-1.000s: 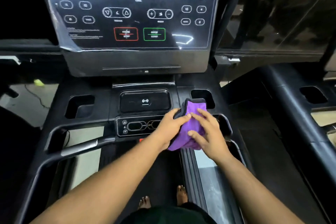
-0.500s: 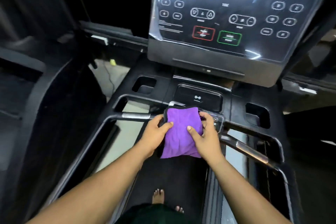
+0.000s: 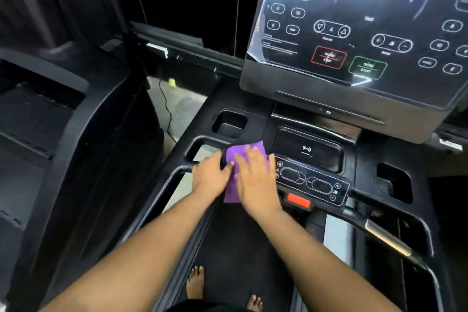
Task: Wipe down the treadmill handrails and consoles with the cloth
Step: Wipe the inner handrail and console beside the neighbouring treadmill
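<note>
Right hand (image 3: 255, 180) lay flat on the purple cloth (image 3: 244, 153), fingers straight and spread, palm pressing it down; slightly motion-blurred. Left hand (image 3: 210, 177) was at the cloth's left edge, thumb on the fabric, other fingers curled toward the handrail (image 3: 182, 168), so it looked like a pinch on the cloth edge, though the underside was hidden. Cloth sat between and under both hands, draped over the front crossbar just left of the small control panel (image 3: 312, 182): top edge poked out past the fingertips, bottom corner hung below the right palm. Nearer the camera: both forearms, bare feet (image 3: 196, 284) on the dark treadmill belt (image 3: 238, 248). Right of the cloth, red stop tab (image 3: 298, 201) under the control panel, silver grip sensor (image 3: 387, 239) on the right-side rail. Beyond the cloth: cup recess (image 3: 229, 124), wireless charging pad (image 3: 307, 149). Farthest: main console screen (image 3: 354, 33) with red stop and green start (image 3: 367, 67) buttons, glare streaks across it. Left background: floor with a cable and a small yellow-green object (image 3: 172, 82).
</note>
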`<state>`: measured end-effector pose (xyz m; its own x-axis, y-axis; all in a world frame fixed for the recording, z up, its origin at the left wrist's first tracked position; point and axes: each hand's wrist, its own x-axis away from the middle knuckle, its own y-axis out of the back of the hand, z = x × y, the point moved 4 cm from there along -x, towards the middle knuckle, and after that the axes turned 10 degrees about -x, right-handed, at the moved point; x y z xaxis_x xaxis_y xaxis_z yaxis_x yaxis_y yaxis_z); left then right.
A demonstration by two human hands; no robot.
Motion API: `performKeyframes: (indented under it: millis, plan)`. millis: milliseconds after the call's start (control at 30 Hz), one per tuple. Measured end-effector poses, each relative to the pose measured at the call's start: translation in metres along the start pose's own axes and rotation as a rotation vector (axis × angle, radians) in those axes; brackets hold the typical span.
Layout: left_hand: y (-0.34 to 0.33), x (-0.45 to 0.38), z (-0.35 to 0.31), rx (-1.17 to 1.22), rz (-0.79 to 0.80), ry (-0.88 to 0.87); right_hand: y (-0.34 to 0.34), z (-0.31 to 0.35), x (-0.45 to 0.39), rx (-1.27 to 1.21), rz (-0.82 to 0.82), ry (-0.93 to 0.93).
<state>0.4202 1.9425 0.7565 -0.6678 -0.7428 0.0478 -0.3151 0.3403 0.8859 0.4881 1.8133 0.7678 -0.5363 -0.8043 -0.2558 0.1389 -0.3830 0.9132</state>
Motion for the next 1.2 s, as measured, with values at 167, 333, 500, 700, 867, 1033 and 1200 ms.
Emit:
performKeyframes:
  millis: [167, 333, 500, 700, 867, 1033, 1200]
  plan:
    - [-0.022, -0.029, 0.046, -0.253, 0.106, -0.166, -0.07, 0.0, -0.007, 0.202, 0.364, -0.1]
    - [-0.026, -0.036, 0.107, -0.47, 0.125, -0.329, -0.076, 0.01, -0.077, 0.204, 0.576, -0.162]
    - [-0.024, -0.046, 0.156, -0.575, 0.227, -0.418, -0.097, 0.029, -0.038, 0.379, 0.431, -0.108]
    - [-0.021, -0.047, 0.16, -0.415, 0.249, -0.435, -0.103, 0.044, -0.102, 0.198, 0.699, -0.136]
    - [-0.018, -0.047, 0.16, -0.373, 0.26, -0.429, -0.121, 0.065, -0.073, 0.378, 0.514, -0.002]
    - [-0.017, -0.049, 0.162, -0.283, 0.248, -0.433, -0.131, 0.071, -0.116, 0.154, 0.684, -0.062]
    - [-0.016, -0.05, 0.163, -0.25, 0.234, -0.414, -0.129, 0.072, -0.114, 0.16, 0.64, -0.015]
